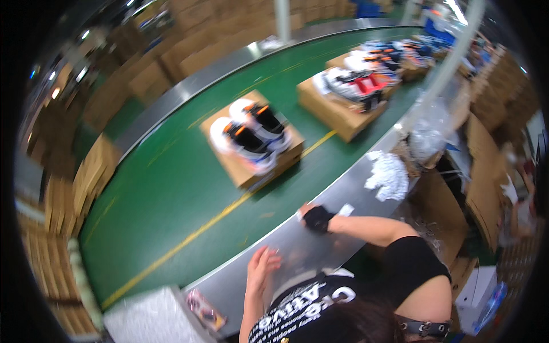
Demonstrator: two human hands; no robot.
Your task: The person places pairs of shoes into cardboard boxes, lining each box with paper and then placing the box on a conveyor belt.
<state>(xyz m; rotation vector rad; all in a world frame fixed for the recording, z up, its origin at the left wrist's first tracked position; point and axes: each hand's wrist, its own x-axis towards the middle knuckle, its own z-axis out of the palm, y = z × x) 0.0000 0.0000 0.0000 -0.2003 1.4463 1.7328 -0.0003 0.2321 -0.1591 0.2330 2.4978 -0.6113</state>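
Observation:
My left hand [263, 267] is raised over the brushed metal ledge [297, 251], palm partly showing, fingers loosely apart and nothing in them. Farther right, my right hand [307, 212], with a black band around the wrist, is at the ledge's far edge. Its fingers are mostly hidden. A white slip [346, 210] lies beside that wrist. Beyond both hands, on the green conveyor belt [171, 228], a pair of white, black and orange sneakers [249, 137] sits on a brown cardboard box [280, 170], apart from my hands.
More shoes [357, 86] ride on another box [331, 117] farther up the belt. Crumpled white paper [388, 176] lies on the ledge to the right. A pale block [148, 320] and a pinkish packet [204, 310] are at lower left. Cartons [91, 171] stack along the far side.

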